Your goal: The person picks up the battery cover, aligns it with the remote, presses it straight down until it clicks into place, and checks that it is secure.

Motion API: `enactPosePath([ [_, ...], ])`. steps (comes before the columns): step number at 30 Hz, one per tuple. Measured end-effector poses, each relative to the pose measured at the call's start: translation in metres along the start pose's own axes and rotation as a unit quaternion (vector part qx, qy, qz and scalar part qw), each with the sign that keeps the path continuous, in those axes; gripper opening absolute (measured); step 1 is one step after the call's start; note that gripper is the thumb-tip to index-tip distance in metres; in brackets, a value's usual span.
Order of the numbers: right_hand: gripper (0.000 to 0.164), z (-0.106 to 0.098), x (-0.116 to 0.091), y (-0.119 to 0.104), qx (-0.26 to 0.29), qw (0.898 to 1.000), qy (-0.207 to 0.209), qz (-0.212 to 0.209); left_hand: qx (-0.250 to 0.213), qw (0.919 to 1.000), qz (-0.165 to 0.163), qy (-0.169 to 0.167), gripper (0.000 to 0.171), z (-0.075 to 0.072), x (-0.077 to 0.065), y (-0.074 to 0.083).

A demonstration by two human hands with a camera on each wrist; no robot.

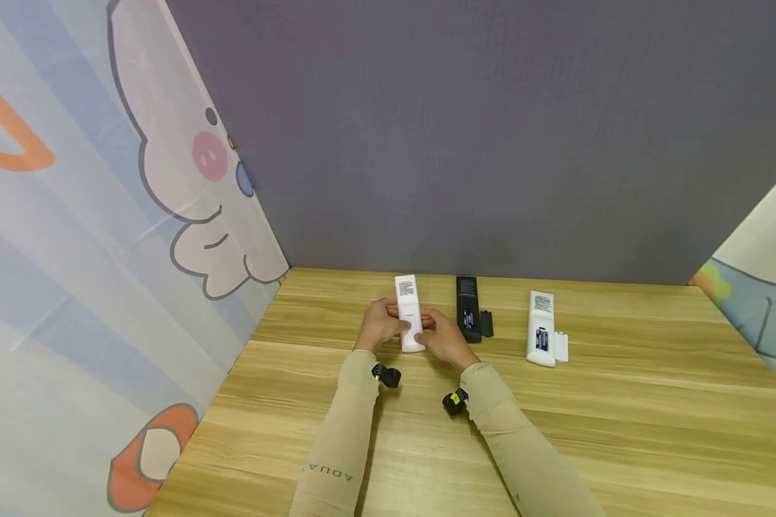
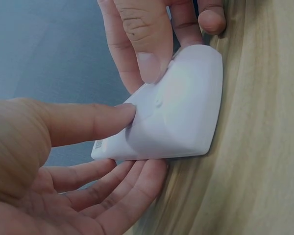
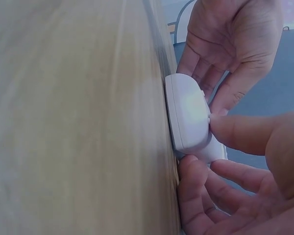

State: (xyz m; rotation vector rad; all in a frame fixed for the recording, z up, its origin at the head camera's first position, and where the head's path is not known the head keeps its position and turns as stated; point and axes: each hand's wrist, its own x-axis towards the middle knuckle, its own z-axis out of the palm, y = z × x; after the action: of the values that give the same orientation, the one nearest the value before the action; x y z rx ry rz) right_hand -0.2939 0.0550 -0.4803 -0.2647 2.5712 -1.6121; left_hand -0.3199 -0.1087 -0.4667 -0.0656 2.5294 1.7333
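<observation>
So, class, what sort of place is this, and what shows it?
Probably an indoor corner set up for tabletop work: a wood-grain table meets a plain dark grey panel, with cartoon-printed sheets at both sides.

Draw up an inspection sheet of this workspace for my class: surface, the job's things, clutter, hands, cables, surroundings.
Surface: wood-grain table.
Job's things: leftmost white remote, back up, no batteries showing; black remote, its batteries exposed, black cover beside it; rightmost white remote, its blue batteries exposed, white cover beside it.
Clutter: nothing seen.
Hands: left hand and right hand both hold the leftmost white remote, thumbs on its back.
Cables: nothing seen.
Surroundings: dark grey panel behind; cartoon-printed sheet at left.
</observation>
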Motion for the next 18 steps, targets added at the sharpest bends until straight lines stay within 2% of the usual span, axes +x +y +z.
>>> enactPosePath([
  [11,0.053,0.0005,0.0003,0.0016,-0.044,0.999,0.019,0.002,0.026,0.9995,-0.006,0.013,0.051,0.0025,0.0,-0.0016],
  [18,0.052,0.0,-0.0001,0.0003,-0.046,0.999,0.019,0.007,0.035,0.9992,-0.005,0.021,0.048,0.0039,0.001,-0.001],
])
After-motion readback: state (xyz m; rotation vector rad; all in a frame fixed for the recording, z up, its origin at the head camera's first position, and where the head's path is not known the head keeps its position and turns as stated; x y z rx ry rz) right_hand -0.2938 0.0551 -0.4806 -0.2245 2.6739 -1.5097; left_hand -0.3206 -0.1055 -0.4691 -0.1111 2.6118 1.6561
